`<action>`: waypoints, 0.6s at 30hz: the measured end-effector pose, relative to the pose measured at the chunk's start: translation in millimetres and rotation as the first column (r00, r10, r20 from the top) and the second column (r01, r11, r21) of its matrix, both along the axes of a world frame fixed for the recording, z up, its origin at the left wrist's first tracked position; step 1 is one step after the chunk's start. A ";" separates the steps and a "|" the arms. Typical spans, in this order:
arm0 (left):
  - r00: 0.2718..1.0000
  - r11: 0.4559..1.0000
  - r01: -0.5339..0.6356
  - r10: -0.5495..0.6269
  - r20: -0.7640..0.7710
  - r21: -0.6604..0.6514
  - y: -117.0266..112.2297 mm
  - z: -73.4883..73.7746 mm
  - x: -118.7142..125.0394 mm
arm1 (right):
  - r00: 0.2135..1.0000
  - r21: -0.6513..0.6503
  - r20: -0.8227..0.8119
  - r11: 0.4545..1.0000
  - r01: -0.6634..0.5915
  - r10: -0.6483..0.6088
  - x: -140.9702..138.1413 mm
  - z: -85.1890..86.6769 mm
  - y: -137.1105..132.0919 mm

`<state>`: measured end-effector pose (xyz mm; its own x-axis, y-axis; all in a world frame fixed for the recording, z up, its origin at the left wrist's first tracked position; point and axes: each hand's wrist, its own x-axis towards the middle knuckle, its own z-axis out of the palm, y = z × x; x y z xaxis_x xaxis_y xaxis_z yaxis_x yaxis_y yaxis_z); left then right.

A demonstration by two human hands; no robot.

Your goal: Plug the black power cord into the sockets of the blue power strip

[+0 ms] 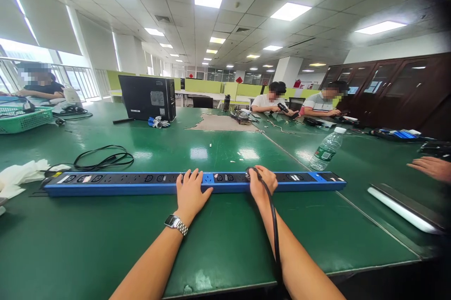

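Note:
A long blue power strip with black sockets lies across the green table in front of me. My left hand, with a metal watch on the wrist, rests flat on the strip's middle, fingers spread. My right hand is closed around a black plug pressed onto the strip just right of the middle. The plug's black cable runs back along my right forearm toward me.
A coiled black cable and white tissue lie at the left. A water bottle stands at the right, with a white-edged flat device and another person's hand. A computer tower, a green basket and seated people are farther back.

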<state>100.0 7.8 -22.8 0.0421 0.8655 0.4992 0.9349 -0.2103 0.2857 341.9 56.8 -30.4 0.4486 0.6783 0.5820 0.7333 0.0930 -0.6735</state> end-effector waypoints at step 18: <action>0.999 0.999 -0.034 0.032 -0.033 -0.039 -3.6 5.5 2.1 | 0.986 -0.008 0.156 0.998 -0.063 0.063 -22.3 1.5 -6.8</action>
